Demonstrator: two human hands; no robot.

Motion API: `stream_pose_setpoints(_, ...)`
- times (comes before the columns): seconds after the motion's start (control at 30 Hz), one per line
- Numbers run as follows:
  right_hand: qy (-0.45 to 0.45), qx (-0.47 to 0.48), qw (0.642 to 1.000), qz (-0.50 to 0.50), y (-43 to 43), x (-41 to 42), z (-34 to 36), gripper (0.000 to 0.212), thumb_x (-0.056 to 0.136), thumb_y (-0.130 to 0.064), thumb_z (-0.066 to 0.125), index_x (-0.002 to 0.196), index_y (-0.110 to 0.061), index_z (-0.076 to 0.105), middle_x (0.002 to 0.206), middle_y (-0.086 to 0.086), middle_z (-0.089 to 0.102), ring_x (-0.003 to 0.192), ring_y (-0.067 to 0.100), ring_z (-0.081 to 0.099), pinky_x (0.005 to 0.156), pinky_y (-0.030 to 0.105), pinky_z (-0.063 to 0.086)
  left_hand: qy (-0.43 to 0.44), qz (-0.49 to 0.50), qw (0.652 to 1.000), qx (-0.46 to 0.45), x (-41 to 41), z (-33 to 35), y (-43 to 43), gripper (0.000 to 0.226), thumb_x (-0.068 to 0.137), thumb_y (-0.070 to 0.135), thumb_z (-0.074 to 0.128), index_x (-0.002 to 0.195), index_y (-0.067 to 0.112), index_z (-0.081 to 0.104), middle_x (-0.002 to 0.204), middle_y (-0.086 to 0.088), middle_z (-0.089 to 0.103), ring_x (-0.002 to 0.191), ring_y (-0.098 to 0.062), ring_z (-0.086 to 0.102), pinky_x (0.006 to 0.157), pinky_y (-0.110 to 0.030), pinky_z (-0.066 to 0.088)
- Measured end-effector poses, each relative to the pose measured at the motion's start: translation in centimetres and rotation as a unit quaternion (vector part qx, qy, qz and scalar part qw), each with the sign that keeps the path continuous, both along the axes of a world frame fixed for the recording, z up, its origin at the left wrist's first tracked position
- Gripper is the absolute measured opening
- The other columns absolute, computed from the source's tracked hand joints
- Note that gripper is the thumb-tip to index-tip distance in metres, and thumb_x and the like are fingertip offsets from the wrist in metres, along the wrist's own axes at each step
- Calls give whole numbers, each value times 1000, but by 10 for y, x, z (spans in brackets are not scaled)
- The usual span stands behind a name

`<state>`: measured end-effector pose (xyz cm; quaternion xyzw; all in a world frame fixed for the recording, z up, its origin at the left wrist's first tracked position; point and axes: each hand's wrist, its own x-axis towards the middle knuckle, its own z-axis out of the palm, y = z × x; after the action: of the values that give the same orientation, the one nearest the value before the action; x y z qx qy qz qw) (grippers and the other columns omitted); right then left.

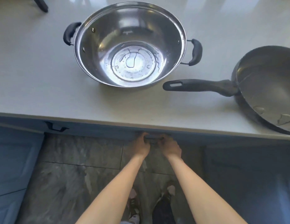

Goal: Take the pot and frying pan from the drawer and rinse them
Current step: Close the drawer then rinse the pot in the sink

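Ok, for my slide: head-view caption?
Left hand and right hand grip the drawer handle; wet pot and frying pan sit on the counter.

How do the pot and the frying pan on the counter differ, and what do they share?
The pot is shiny bare steel; the frying pan is dark with a grey inside. The pot has two short side handles; the frying pan has one long handle. Both sit upright on the countertop, wet inside.

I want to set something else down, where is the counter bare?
Bare counter lies left of the pot, out to the front edge, plus a strip in front of it. Crowded on the right, where the handle of the frying pan reaches toward the pot.
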<state>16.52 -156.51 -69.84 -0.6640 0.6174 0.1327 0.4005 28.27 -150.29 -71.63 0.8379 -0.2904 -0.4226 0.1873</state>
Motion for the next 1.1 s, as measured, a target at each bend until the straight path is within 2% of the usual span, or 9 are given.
stream_pose_setpoints(0.13,-4,27,998,57,1,-16,28,48,106,-31,40,154,-29,44,153,7,54,138,28,53,105,36,46,-15,-87,995,40,7,44,18,53,107,25,43,158,22,30,150,-10,52,132,-31,55,103,-37,48)
stream_pose_setpoints(0.23,-14,-30,995,97,17,-52,82,52,99,-36,47,151,-38,44,149,-3,57,134,22,57,101,33,49,-165,-136,976,34,35,105,62,58,101,37,47,157,31,32,143,1,59,123,-23,62,98,-35,51)
stream_pose_setpoints(0.37,-13,-153,982,109,10,-92,174,51,99,-45,50,148,-44,42,142,-18,57,127,7,59,96,29,51,-300,-13,954,-15,82,195,95,55,94,32,60,148,24,49,116,10,68,101,-19,68,87,-38,53)
stream_pose_setpoints(0.47,-23,-215,974,67,-20,-93,229,57,99,-44,53,154,-37,38,146,-15,56,127,12,60,92,36,52,-349,43,936,-29,112,236,82,58,94,31,63,147,14,48,121,1,67,106,-26,66,92,-45,51)
stream_pose_setpoints(0.6,-25,-263,963,48,-70,-61,276,68,101,-42,52,160,-19,25,149,3,55,131,27,58,91,45,52,-342,116,932,-20,147,266,34,69,100,44,50,157,10,30,148,-12,52,134,-33,52,110,-52,40)
stream_pose_setpoints(0.7,-21,-263,963,45,-100,-33,289,72,100,-40,51,159,-15,19,142,8,59,123,31,61,87,45,52,-335,127,933,-23,173,270,-1,76,102,51,42,160,7,22,157,-18,42,140,-36,46,114,-54,36)
stream_pose_setpoints(0.9,0,-240,971,19,-133,18,276,70,107,-38,38,162,-10,6,135,15,62,114,37,65,84,46,51,-336,117,933,-59,228,264,-55,71,102,48,44,158,10,24,147,-20,50,128,-37,56,104,-55,43)
stream_pose_setpoints(1.0,0,-232,973,-3,-135,32,265,66,108,-39,33,164,-21,5,131,12,66,107,35,69,85,47,54,-317,82,941,-77,256,256,-71,58,103,45,42,155,20,32,138,-15,57,120,-36,60,100,-52,46)
stream_pose_setpoints(1.1,-14,-242,970,-25,-137,35,255,52,108,-35,33,158,-37,19,126,8,64,101,32,67,81,46,54,-299,6,944,-139,280,248,-77,36,103,39,45,139,36,49,121,2,63,105,-26,66,87,-45,52)
